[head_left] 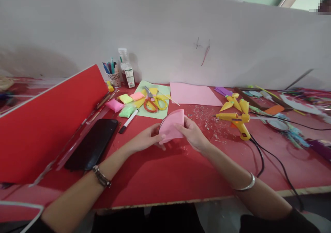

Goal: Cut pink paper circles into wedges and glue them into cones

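A folded piece of pink paper [171, 124], shaped like a quarter circle with a dark line along its curved edge, is held up above the red table. My left hand [152, 136] grips its left side, thumb on the front face. On the other side my right hand [192, 133] pinches the straight right edge. Behind the paper, red-and-yellow-handled scissors [151, 103] lie on a pale green sheet [157, 114]. A black-and-white marker [128, 122] rests to the left of my hands.
A yellow glue gun [236, 121] with a black cable sits at right, near yellow cone-shaped pieces [234, 103]. A pink sheet [193, 94] lies by the wall. At left are a black phone [93, 143], a red board [57, 122], a bottle [128, 72] and a pen cup [113, 78].
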`<state>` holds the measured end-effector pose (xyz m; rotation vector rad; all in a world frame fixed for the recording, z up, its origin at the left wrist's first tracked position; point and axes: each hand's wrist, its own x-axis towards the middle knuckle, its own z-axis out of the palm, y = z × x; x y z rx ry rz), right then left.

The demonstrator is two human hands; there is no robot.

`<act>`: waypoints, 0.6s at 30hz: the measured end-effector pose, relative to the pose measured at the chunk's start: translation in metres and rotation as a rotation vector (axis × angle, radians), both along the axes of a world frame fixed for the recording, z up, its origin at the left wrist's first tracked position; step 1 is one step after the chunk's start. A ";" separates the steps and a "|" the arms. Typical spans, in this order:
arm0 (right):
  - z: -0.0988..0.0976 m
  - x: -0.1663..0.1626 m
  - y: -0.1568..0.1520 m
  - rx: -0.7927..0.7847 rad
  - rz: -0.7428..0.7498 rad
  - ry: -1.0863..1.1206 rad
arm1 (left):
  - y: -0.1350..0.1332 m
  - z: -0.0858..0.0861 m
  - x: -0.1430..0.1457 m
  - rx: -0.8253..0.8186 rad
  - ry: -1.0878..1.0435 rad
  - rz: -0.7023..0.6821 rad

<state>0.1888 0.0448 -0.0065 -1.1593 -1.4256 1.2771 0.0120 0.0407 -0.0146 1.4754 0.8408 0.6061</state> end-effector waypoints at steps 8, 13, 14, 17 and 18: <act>-0.003 -0.008 -0.008 -0.105 0.047 -0.042 | -0.007 -0.001 -0.002 -0.157 0.151 -0.062; -0.008 -0.010 -0.013 -0.078 0.079 -0.126 | -0.009 -0.001 -0.001 -0.076 0.235 -0.063; -0.009 -0.010 -0.015 -0.078 0.084 -0.125 | -0.009 0.000 -0.001 -0.050 0.257 -0.067; -0.013 -0.012 -0.017 -0.077 0.076 -0.110 | -0.011 0.001 0.000 -0.011 0.293 -0.070; -0.014 -0.012 -0.017 -0.080 0.069 -0.108 | -0.012 0.001 0.000 -0.011 0.300 -0.072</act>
